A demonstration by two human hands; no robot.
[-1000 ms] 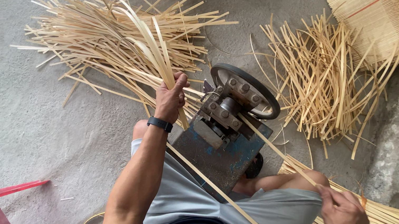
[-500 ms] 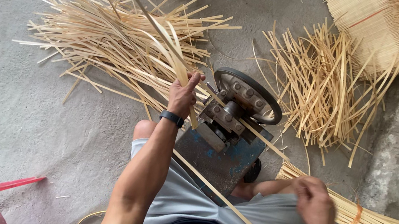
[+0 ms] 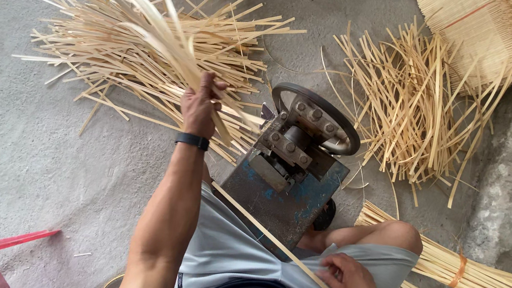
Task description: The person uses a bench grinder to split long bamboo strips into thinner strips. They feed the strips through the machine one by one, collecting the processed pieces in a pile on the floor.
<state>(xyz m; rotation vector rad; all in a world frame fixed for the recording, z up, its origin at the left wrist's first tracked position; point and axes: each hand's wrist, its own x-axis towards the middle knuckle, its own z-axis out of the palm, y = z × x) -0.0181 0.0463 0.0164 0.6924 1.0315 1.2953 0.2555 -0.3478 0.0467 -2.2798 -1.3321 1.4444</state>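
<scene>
Concrete floor [image 3: 9, 146] carries all. Nearest, right hand [image 3: 350, 286] pinches the long bamboo strip [image 3: 263, 231] at 5 o'clock; its axis runs toward 10 o'clock into the splitting machine [image 3: 287, 163]. Beyond, left hand [image 3: 199, 106] clasps split slivers [image 3: 151, 28] fanning toward 10 o'clock.

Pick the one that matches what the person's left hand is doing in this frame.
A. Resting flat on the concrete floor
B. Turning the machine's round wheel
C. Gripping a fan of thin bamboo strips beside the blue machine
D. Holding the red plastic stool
C: the left hand is closed around a fan of bamboo strips, raised just left of the blue machine.
</scene>
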